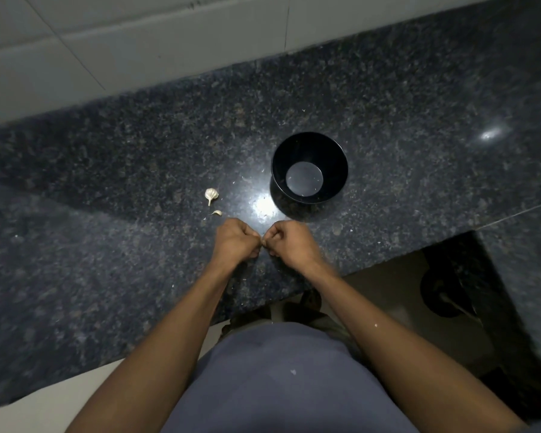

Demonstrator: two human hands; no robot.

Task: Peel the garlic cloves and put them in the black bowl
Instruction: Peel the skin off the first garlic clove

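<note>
Garlic clove [263,243] sits pinched between both curled hands, left hand [236,237] and right hand [286,239] knuckle to knuckle; the black bowl [309,168] lies just beyond, nearer the right; spare garlic [211,194] waits leftward

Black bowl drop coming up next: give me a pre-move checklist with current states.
1. Black bowl upright, mouth open: ok.
2. Bowl interior free of cloves: ok, only small flecks show on its bottom.
3. Clove held between left hand and right hand: cannot tell, something tiny shows where the fingertips meet.
4. Clove fully peeled: cannot tell, curled fingers hide it.
5. Path from hands to bowl unobstructed: ok, bare countertop between.
6. More garlic waiting: ok, a partial bulb and a loose clove lie left of the bowl.
</note>
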